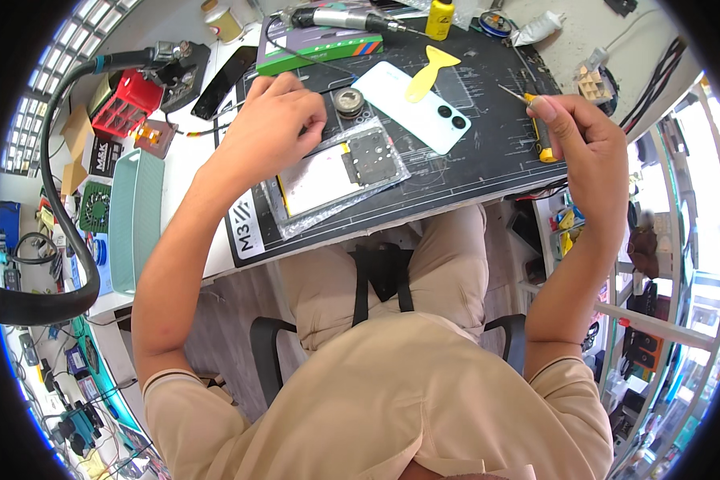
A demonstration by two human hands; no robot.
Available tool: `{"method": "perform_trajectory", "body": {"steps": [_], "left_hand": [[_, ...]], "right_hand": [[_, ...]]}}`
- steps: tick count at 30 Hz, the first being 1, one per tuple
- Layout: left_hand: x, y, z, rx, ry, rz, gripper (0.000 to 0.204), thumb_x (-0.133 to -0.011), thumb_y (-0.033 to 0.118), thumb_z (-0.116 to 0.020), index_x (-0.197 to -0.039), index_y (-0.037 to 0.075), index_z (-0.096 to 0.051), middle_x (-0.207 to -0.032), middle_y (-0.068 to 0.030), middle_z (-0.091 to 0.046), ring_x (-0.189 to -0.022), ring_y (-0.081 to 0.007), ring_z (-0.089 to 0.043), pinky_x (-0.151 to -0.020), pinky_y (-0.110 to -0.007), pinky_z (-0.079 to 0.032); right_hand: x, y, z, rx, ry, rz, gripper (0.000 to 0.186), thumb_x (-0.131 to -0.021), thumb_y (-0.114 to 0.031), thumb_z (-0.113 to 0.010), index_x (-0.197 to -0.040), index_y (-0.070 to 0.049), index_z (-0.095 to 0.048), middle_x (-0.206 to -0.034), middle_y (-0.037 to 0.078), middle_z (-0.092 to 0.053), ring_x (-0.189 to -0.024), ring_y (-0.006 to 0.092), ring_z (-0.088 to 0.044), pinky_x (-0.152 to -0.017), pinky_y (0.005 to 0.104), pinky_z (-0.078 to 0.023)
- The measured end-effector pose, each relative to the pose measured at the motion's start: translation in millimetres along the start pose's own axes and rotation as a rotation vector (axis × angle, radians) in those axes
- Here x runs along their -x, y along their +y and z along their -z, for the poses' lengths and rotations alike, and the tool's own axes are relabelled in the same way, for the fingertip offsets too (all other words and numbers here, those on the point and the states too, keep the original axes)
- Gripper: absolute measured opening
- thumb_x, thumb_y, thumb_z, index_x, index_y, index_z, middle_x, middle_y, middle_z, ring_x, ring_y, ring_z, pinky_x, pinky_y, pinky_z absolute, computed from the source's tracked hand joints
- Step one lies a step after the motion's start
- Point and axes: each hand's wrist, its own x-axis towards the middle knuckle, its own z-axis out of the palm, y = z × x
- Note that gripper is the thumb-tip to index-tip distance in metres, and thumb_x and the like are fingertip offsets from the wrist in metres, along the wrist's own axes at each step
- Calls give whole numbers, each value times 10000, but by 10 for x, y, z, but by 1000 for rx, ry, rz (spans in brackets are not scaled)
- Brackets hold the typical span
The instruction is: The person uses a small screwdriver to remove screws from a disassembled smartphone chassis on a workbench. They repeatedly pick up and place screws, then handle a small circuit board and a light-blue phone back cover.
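My left hand (278,118), its fingers curled, hovers by the upper left corner of an opened phone (316,180); whatever is in its fingers is hidden. The phone lies on clear bubble wrap (396,164), its silvery battery area and dark upper part exposed. Just beyond that hand sits a small round tin (349,102). Raised over the mat's right side, my right hand (584,140) pinches a slim tool (514,93) with a thin metal tip pointing left and some yellow near its grip. Below its fingers is a yellow-and-black handle (544,144); I cannot tell whether it belongs to that tool.
A pale phone back cover (392,92) bears a yellow scraper (429,74). Behind are a green-purple box (320,54), a pen-shaped power tool (336,18) and a yellow bottle (440,20). A black phone (225,82), teal tray (136,224) and thick black hose (48,160) stand left.
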Motion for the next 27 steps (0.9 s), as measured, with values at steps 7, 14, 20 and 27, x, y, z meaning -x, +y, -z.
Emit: {"method": "perform_trajectory", "body": {"steps": [7,14,20,27], "left_hand": [[187,-176,-94,613,96,410,270,-1063,242,-430,-902,38,-506,-799,-81,-548,-804,-202,-530,-795,-356,-441],[455,-201,-199,986,300,405,412,-1181,333,-376,-846,99,-431,-768,-1,-463,-764,-128,-444,-739,-286,-405],[674,61,65,1000,389,363,211,-1093,230,-642,-1121,32,-710,-931,12,-604,-894,-84,-544,-886,-259,-434],[1010,296,-30,1225,649,310,164,-956,126,-798,-1025,57,-666,-1077,-38,-608,-1009,-131,-559,-962,-298,-431]], "right_hand": [[124,229,-78,-54,-69,-84,271,-1014,-308,-768,-976,-43,-807,-675,-62,-532,-637,31,-446,-567,243,-330],[195,130,-543,-187,-292,-63,272,-1004,-274,-777,-1002,-2,-794,-693,-60,-556,-661,34,-415,-574,262,-333],[215,-171,-849,-190,-369,29,268,-997,-278,-772,-1030,-14,-799,-755,17,-675,-679,75,-518,-615,271,-426],[292,-456,-1296,-300,-464,216,226,-991,-214,-775,-1072,-3,-779,-842,12,-718,-753,69,-570,-692,260,-480]]}}
